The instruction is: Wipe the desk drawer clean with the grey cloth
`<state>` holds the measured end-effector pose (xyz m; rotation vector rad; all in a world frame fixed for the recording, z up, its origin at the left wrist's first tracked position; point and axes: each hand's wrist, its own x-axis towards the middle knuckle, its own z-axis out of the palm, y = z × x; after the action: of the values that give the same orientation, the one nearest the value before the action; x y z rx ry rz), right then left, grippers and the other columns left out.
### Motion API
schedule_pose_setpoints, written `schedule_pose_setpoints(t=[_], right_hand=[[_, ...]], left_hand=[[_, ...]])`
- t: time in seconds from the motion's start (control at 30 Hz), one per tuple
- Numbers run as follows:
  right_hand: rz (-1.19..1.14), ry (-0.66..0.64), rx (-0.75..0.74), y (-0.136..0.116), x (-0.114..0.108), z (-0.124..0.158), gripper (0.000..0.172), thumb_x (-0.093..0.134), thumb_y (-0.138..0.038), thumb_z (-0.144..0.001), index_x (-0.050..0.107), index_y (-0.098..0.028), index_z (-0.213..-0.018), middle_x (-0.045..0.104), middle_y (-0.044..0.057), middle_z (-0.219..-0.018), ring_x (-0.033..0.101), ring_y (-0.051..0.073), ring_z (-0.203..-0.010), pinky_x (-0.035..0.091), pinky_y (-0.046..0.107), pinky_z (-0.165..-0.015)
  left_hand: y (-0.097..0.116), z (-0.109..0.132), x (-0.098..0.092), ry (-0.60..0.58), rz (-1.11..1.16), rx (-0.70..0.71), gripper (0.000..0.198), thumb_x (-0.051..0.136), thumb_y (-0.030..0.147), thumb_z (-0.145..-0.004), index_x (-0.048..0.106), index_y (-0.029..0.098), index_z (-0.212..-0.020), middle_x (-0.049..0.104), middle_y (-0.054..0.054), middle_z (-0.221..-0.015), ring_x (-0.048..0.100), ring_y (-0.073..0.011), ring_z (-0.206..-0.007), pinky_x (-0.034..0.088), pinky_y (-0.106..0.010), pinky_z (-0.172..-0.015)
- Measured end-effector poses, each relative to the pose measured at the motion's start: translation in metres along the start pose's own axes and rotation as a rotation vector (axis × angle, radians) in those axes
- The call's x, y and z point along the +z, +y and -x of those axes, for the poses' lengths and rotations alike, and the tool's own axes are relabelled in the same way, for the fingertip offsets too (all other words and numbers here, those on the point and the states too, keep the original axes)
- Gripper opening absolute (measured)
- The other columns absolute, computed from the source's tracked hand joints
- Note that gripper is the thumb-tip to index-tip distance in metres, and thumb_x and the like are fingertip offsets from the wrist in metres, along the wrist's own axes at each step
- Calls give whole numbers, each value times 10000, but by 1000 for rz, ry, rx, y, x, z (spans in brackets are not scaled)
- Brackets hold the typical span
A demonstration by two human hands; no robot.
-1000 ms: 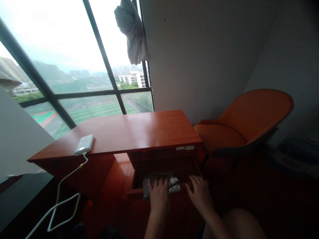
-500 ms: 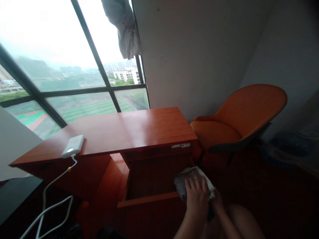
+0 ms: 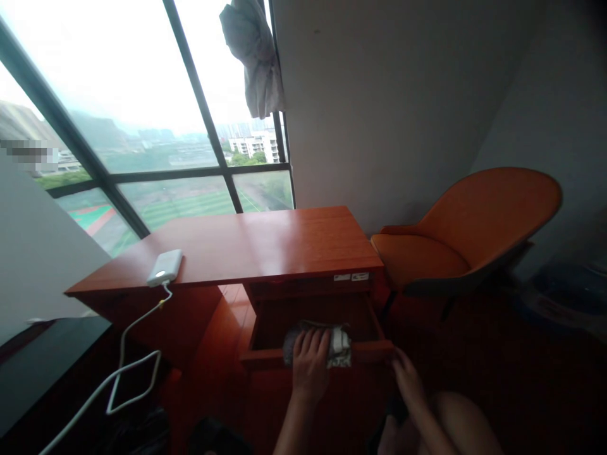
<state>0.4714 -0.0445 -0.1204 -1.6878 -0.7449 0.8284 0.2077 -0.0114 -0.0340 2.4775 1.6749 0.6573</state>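
My left hand (image 3: 310, 360) is wrapped over a grey, soft-looking bundle (image 3: 340, 349) with a pale, patterned end. The bundle lies across the front edge of an open desk drawer (image 3: 268, 356), below the reddish-brown desktop (image 3: 279, 243). At the drawer's right front corner is my right hand (image 3: 405, 373), its fingertips at the front panel. Those fingers are partly dark, and I cannot make out how firmly they hold the panel.
A white power bank (image 3: 165, 266) with a white cable (image 3: 122, 363) sits at the desk's left front edge. An orange chair (image 3: 493, 221) stands right of the desk. Behind are a window and a tied curtain (image 3: 260, 69). My knee shows at the lower right.
My left hand and the bundle have moved left, onto the middle of the drawer front. My right hand has left the bundle for the drawer's right corner. The drawer sticks out less.
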Motion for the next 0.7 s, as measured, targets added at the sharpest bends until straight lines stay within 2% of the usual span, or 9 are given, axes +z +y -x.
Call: schedule_pose_setpoints(t=[0.07, 0.17, 0.27, 0.33, 0.43, 0.57, 0.7], right_hand=[[110, -51, -54, -7, 1, 6, 578, 553, -570, -699, 687, -196, -1119, 767, 141, -1132, 688, 319, -1123, 550, 478, -983], [240, -97, -110, -12, 3, 12, 640, 520, -562, -730, 628, -169, -1223, 727, 159, -1232, 650, 316, -1207, 505, 468, -1057], [278, -119, -104, -11, 4, 13, 661, 493, -541, -750, 592, -143, -1269, 704, 177, -1276, 640, 316, -1228, 484, 465, -1087], [263, -120, -108, -11, 4, 12, 665, 498, -527, -747, 581, -147, -1286, 690, 173, -1307, 623, 315, -1255, 467, 470, -1110], [235, -118, -103, -10, 4, 12, 674, 516, -530, -738, 571, -169, -1305, 690, 157, -1315, 615, 312, -1269, 460, 474, -1121], [166, -128, -90, -7, 4, 11, 672, 540, -525, -736, 577, -166, -1303, 700, 163, -1299, 617, 320, -1266, 456, 485, -1125], [108, -133, -81, 4, 5, 6, 653, 558, -472, -721, 584, -177, -1302, 696, 155, -1308, 596, 315, -1296, 433, 480, -1151]], left_hand=[[-27, 13, -9, 67, -49, -79, 647, 514, 93, -768, 584, 238, -1395, 615, -49, -1424, 479, -260, -1356, 177, -418, -1234], [-61, 30, -22, 196, -167, -159, 641, 496, 73, -722, 625, 197, -1338, 651, -65, -1373, 506, -258, -1334, 179, -424, -1227], [-82, 39, -34, 302, -266, -202, 606, 493, 99, -740, 617, 181, -1327, 663, -79, -1348, 525, -267, -1313, 176, -450, -1226], [-88, 42, -40, 353, -302, -239, 567, 502, 135, -770, 611, 181, -1325, 660, -90, -1350, 525, -277, -1310, 167, -475, -1228], [-87, 44, -43, 370, -338, -298, 534, 515, 163, -788, 615, 177, -1313, 656, -102, -1356, 511, -297, -1321, 157, -525, -1224], [-70, 45, -34, 326, -388, -331, 597, 520, 95, -733, 633, 178, -1313, 621, -106, -1403, 445, -325, -1378, 141, -572, -1219], [-39, 42, -12, 271, -346, -226, 715, 513, 47, -698, 595, 235, -1383, 566, -54, -1478, 374, -321, -1435, 147, -557, -1227]])
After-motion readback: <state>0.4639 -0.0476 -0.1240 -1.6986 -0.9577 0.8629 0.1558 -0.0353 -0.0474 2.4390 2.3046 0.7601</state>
